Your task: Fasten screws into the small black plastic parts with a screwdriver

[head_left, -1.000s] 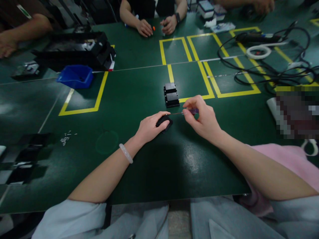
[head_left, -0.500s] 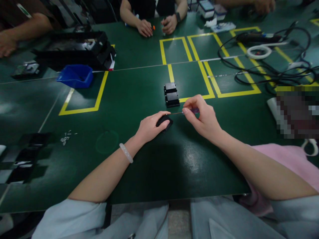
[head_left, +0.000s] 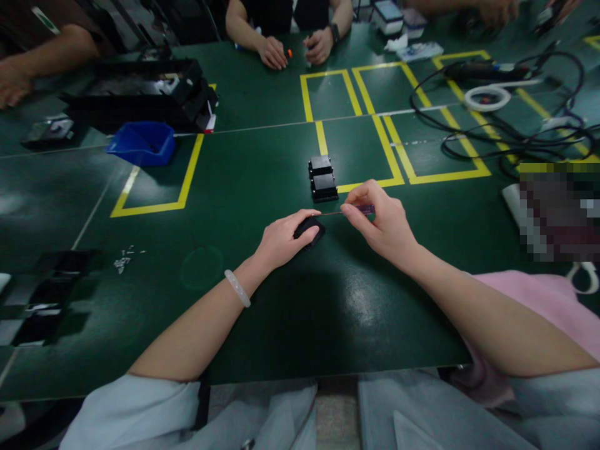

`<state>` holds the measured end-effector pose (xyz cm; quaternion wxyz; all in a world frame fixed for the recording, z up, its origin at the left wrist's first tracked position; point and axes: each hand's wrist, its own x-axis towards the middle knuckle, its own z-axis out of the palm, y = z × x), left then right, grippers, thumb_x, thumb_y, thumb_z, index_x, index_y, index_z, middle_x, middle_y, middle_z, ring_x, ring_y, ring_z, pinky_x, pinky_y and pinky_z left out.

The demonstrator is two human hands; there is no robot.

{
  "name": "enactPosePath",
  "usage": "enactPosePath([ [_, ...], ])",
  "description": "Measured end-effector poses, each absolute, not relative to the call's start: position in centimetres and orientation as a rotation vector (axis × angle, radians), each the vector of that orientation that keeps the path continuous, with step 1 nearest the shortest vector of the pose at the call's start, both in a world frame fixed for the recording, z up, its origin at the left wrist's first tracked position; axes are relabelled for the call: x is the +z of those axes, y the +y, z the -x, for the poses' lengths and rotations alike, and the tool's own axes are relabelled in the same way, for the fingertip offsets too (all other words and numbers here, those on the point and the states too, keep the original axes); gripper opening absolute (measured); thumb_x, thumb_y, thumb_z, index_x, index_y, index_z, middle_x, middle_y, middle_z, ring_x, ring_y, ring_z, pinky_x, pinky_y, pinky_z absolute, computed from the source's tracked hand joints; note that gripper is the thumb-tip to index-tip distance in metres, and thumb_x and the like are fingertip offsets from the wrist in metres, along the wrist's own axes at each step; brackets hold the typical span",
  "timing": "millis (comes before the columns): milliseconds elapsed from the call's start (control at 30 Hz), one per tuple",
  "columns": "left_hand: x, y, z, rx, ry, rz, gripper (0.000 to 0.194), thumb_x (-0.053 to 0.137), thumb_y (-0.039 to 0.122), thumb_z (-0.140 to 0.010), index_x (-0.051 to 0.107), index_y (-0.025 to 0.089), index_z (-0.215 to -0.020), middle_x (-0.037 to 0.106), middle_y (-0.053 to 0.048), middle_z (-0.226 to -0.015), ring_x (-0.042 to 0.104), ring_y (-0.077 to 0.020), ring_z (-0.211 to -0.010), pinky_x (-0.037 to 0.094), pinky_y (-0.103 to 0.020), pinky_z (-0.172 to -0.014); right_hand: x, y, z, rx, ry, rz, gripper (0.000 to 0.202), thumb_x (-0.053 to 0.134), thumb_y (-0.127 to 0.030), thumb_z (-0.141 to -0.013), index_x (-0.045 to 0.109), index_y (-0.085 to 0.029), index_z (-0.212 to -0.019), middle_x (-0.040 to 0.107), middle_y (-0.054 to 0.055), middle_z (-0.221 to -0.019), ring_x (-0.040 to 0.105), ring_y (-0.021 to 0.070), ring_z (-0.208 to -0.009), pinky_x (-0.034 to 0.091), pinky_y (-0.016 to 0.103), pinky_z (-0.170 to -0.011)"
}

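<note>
My left hand is closed around a small black block-shaped part on the green table, its fingers hiding much of it. In my right hand is a screwdriver with a purplish handle, pinched between thumb and fingers. Its thin shaft lies nearly level and points left, the tip meeting the side of the black part near my left fingertips. Just beyond my hands stand two similar black parts, one behind the other, with small shiny screws along their sides.
Small screws lie loose at the left, near dark flat parts. A blue bin sits before stacked black trays. Black cables sprawl at the right. Across the table are a co-worker's hands. Pink cloth lies near my right forearm.
My right hand's thumb and fingers have shifted very slightly on the screwdriver. The left hand and the black part stay put. At the far right, another person's hand has come into view.
</note>
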<state>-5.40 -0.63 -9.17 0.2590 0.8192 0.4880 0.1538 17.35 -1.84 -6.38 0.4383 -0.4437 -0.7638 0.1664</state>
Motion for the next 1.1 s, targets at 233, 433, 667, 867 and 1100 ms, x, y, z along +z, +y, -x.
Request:
enactPosePath([
  [233, -9.22, -0.61, 5.33, 0.408, 1.350, -2.212, 0.044, 0.042, 0.049, -0.098, 0.058, 0.030, -0.134, 0.068, 0.000, -0.127, 0.066, -0.0247, -0.107, 0.047, -0.035, -0.087, -6.45, -1.99, -17.17, 0.396, -1.877, 1.122, 0.017, 0.058, -0.018, -0.085, 0.051, -0.024, -0.099, 0.058, -0.002, -0.078, 0.060, 0.0137, -0.067, 0.047, 0.028, -0.064],
  [433, -9.28, -0.60, 5.32, 0.407, 1.351, -2.213, 0.044, 0.042, 0.049, -0.098, 0.057, 0.030, -0.135, 0.068, 0.000, -0.128, 0.066, -0.0248, -0.108, 0.047, -0.035, -0.087, -6.31, -1.94, -17.26, 0.420, -1.910, 1.094, 0.009, 0.059, -0.028, -0.090, 0.052, -0.023, -0.093, 0.059, -0.002, -0.078, 0.060, 0.0137, -0.069, 0.047, 0.027, -0.065],
  [667, -9.18, -0.62, 5.35, 0.401, 1.354, -2.212, 0.044, 0.041, 0.049, -0.098, 0.058, 0.031, -0.135, 0.068, 0.000, -0.128, 0.066, -0.0247, -0.107, 0.048, -0.035, -0.087, -6.37, -2.05, -17.14, 0.418, -1.898, 1.128, 0.014, 0.057, -0.021, -0.087, 0.050, -0.024, -0.098, 0.058, -0.003, -0.079, 0.061, 0.0137, -0.069, 0.047, 0.027, -0.066],
  [867, -9.16, -0.65, 5.35, 0.404, 1.353, -2.219, 0.045, 0.041, 0.050, -0.098, 0.057, 0.030, -0.135, 0.069, -0.001, -0.128, 0.067, -0.0249, -0.105, 0.048, -0.036, -0.087, -6.37, -2.05, -17.21, 0.429, -1.913, 1.106, 0.012, 0.058, -0.025, -0.089, 0.051, -0.023, -0.097, 0.058, -0.003, -0.077, 0.060, 0.0137, -0.068, 0.047, 0.028, -0.066],
  [1100, -9.17, -0.64, 5.35, 0.403, 1.350, -2.215, 0.046, 0.041, 0.050, -0.098, 0.058, 0.030, -0.135, 0.068, -0.001, -0.127, 0.067, -0.0248, -0.105, 0.048, -0.036, -0.088, -6.34, -2.10, -17.19, 0.435, -1.911, 1.122, 0.012, 0.057, -0.022, -0.088, 0.050, -0.024, -0.098, 0.058, -0.003, -0.077, 0.061, 0.0138, -0.069, 0.047, 0.028, -0.067],
])
